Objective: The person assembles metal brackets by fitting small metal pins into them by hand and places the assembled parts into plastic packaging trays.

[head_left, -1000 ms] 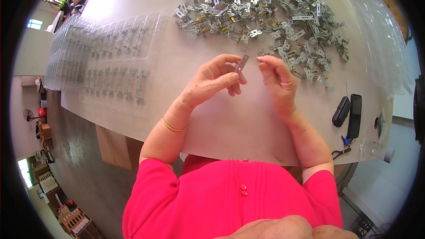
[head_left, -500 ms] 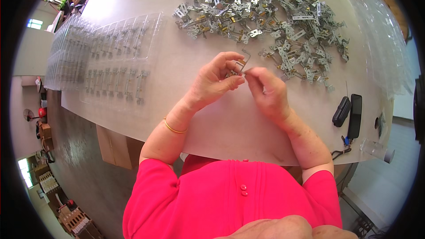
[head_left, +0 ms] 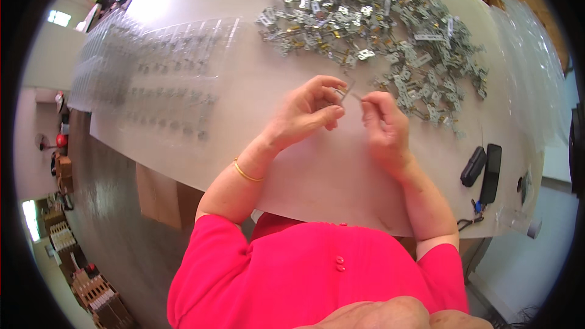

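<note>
Just in front of the near edge of the pile, my left hand (head_left: 304, 109) is closed, its thumb and fingers around a small metal bracket (head_left: 346, 92) with a thin bent end sticking up. To its right, my right hand (head_left: 387, 131) pinches a small thin piece (head_left: 357, 96), blurred, whose kind I cannot make out. A short gap parts the two hands. Beyond them spreads a large heap of metal brackets (head_left: 359, 15), silver with some brass-coloured bits.
Clear plastic trays (head_left: 103, 67) with rows of similar brackets lie at the left, some stacked. On the right are a black case (head_left: 473, 166), a phone (head_left: 490, 173), keys (head_left: 478, 207), a clear bottle (head_left: 518, 222) and plastic sheets (head_left: 530, 55).
My right hand has drawn away to the right from the bracket, with the thin piece between its fingertips. My left hand keeps the bracket, now turned a little. The whole view has shifted slightly.
</note>
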Action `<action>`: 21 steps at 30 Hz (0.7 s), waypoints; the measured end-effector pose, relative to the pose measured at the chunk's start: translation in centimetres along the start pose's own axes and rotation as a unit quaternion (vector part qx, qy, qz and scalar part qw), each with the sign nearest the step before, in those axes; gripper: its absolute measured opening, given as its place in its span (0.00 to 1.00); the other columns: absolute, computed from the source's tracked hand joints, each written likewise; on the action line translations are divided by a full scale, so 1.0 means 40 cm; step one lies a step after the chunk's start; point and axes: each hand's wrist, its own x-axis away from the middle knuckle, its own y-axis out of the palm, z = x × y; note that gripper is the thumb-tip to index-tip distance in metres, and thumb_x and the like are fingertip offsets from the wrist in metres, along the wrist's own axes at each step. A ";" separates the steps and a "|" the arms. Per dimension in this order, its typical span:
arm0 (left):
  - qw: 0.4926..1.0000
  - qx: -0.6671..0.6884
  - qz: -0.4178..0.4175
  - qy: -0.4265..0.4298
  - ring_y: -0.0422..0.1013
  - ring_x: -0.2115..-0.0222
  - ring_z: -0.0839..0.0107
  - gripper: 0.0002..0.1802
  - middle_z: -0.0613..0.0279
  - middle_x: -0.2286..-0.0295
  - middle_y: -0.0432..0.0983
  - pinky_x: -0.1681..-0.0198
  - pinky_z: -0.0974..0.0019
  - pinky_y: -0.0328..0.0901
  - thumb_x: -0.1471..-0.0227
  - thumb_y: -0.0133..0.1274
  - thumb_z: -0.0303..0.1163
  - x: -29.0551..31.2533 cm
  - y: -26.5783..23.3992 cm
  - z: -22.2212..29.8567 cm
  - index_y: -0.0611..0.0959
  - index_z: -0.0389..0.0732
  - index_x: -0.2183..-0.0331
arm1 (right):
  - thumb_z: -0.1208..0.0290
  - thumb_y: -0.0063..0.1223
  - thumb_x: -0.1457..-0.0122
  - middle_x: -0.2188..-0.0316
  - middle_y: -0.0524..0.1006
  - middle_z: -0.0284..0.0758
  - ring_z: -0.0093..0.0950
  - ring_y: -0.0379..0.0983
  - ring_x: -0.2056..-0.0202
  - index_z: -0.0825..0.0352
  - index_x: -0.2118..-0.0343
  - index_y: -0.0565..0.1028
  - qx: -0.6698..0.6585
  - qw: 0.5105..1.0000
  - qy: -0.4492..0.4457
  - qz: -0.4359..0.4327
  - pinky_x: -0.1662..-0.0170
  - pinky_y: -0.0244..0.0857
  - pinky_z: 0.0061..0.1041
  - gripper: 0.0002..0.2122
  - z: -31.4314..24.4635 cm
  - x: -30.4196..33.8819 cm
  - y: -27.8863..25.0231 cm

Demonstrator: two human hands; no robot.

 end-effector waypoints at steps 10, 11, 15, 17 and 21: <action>0.980 0.037 -0.169 -0.100 0.75 0.71 0.74 0.25 0.60 0.68 0.78 0.67 0.70 0.70 0.42 0.58 0.29 0.008 -0.009 0.024 0.71 0.36 0.45 | 0.79 0.46 0.32 0.55 0.77 0.35 0.21 0.73 0.57 0.67 0.55 0.72 -0.243 0.970 0.005 -0.023 0.51 0.66 0.21 0.06 0.009 -0.007 -0.008; 0.981 0.032 -0.158 -0.109 0.76 0.71 0.73 0.24 0.60 0.68 0.78 0.67 0.70 0.70 0.43 0.58 0.30 0.008 -0.008 0.027 0.71 0.36 0.46 | 0.78 0.46 0.32 0.56 0.78 0.35 0.20 0.73 0.59 0.67 0.55 0.72 -0.232 0.973 0.010 -0.010 0.52 0.67 0.21 0.06 0.011 -0.006 -0.011; 0.993 0.030 -0.087 -0.074 0.76 0.70 0.73 0.20 0.61 0.70 0.78 0.67 0.68 0.70 0.44 0.60 0.30 0.015 0.014 0.008 0.74 0.36 0.52 | 0.76 0.48 0.32 0.60 0.79 0.33 0.19 0.75 0.64 0.68 0.56 0.73 -0.207 0.977 0.028 0.034 0.57 0.71 0.20 0.05 0.010 -0.011 -0.001; 0.967 -0.239 -0.011 0.087 0.75 0.70 0.74 0.16 0.62 0.71 0.78 0.67 0.67 0.70 0.46 0.62 0.30 0.019 0.023 0.007 0.75 0.36 0.58 | 0.75 0.48 0.32 0.61 0.79 0.33 0.20 0.76 0.65 0.68 0.57 0.73 -0.212 0.975 0.049 0.047 0.59 0.73 0.21 0.05 0.014 -0.012 0.004; 0.942 -0.290 0.031 0.163 0.75 0.74 0.68 0.12 0.57 0.73 0.78 0.71 0.66 0.70 0.49 0.63 0.29 0.015 0.037 -0.009 0.76 0.36 0.65 | 0.74 0.48 0.32 0.61 0.79 0.33 0.20 0.77 0.65 0.68 0.56 0.73 -0.222 0.972 0.049 0.053 0.59 0.76 0.23 0.05 0.012 -0.013 0.016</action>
